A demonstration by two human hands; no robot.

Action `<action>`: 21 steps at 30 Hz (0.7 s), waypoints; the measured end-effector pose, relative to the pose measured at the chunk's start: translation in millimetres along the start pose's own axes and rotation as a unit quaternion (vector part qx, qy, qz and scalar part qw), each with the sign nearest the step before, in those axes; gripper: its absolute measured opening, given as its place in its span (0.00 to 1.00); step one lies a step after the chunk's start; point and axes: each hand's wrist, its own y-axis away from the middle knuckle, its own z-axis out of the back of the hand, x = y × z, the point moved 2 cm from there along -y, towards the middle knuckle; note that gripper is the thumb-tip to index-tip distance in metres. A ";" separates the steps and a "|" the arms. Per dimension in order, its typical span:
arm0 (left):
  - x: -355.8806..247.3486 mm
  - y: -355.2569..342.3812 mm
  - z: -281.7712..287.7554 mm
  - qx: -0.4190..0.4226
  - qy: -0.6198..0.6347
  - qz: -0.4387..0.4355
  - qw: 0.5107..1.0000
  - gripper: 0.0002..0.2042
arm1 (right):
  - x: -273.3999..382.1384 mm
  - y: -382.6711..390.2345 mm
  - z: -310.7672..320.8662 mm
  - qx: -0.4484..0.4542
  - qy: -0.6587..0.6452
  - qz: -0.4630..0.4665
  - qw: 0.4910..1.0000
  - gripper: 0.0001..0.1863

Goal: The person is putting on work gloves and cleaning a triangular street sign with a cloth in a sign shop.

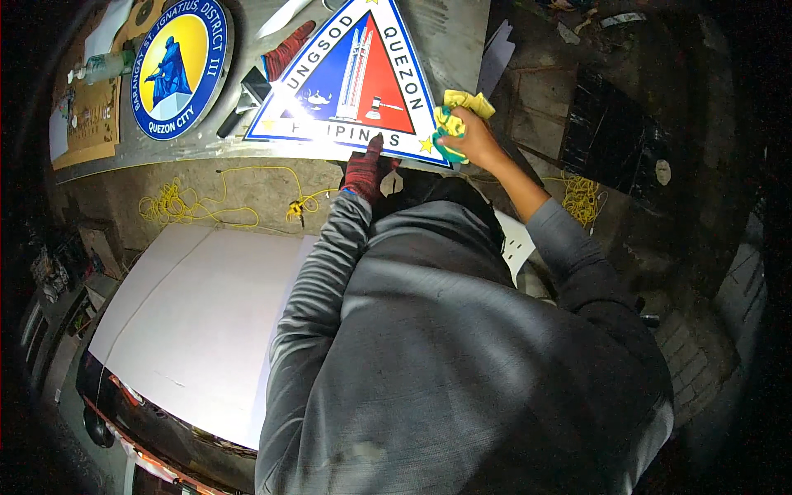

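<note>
A triangular sign [318, 91] with blue, red and white panels and a blue border lies on a grey metal-topped table [272, 154]. My left hand [364, 175], in a red and dark glove, grips the sign's bottom edge, one digit lying on its face and the other fingers mostly hidden. At the sign's lower right edge, my bare right hand [476, 140] is closed around a crumpled yellow and green cloth [450, 124]. Left of the sign lie a loose red glove [289, 51] and a black-handled scraper-like tool [245, 101].
A round blue and yellow sign [181, 74] sits further left, near a clear bottle [106, 66] and brown cardboard [92, 124]. Yellow cord [175, 202] coils on the floor beyond the table edge. A large white sheet [194, 322] covers a surface at lower left.
</note>
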 end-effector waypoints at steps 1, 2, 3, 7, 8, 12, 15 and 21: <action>0.4 -0.2 0.3 0.002 0.024 0.029 0.999 0.19 | 3.8 -7.8 1.3 -0.009 -0.007 -0.004 1.000 0.33; -1.6 -0.7 0.5 0.000 -0.056 -0.011 0.998 0.19 | 8.3 -17.1 1.3 -0.014 -0.002 -0.007 1.000 0.33; -2.3 -1.1 1.3 -0.002 -0.059 -0.018 0.998 0.20 | 13.3 -26.2 1.8 -0.043 -0.014 0.016 0.999 0.32; -0.8 -3.3 1.6 0.018 0.055 0.004 0.998 0.21 | 23.4 -69.4 13.7 -0.012 -0.038 -0.002 0.999 0.28; 0.5 -3.4 1.6 0.014 0.056 0.018 0.998 0.21 | 26.4 -82.5 17.3 -0.017 -0.054 0.016 0.998 0.27; 0.7 -1.5 0.4 0.030 0.068 -0.016 0.997 0.21 | 34.3 -137.2 27.7 -0.030 -0.028 0.044 0.998 0.29; -0.5 1.4 -2.2 0.029 0.085 -0.028 0.996 0.22 | 41.0 -183.1 32.0 -0.058 0.008 0.044 0.997 0.38; -7.5 9.0 -8.7 -0.014 0.065 -0.020 0.998 0.21 | 47.2 -255.6 43.0 -0.094 -0.031 0.020 0.995 0.46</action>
